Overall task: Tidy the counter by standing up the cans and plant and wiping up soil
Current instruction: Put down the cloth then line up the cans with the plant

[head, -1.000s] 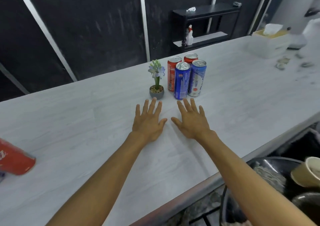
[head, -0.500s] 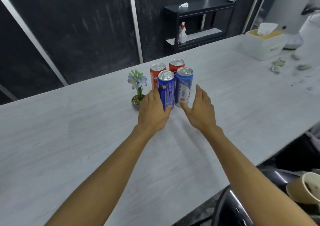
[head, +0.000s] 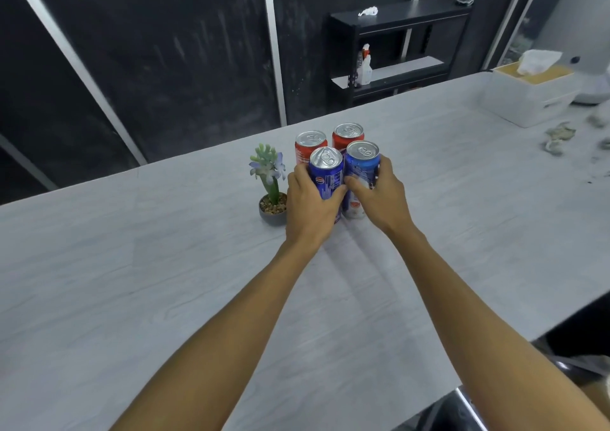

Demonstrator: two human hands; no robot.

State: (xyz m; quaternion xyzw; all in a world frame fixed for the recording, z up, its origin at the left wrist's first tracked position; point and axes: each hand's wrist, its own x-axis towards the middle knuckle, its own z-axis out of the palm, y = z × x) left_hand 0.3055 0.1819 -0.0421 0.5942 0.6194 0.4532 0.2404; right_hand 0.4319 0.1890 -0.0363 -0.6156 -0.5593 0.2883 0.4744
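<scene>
Right, the left hand [head: 310, 204] wrapped its fingers round the dark blue can [head: 326, 175], the right hand [head: 379, 196] gripped the paler blue can [head: 361, 163], both smooth cylinders upright on the pale wood-grain desk [head: 132, 265].

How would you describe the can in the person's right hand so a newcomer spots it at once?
On the long pale counter, near its far edge, four cans stand upright in a tight square just right of a small potted plant. The right hand wraps the front right can. It is blue with a white lower part, unlike the all-blue can in the left hand and the two red cans behind.
</scene>
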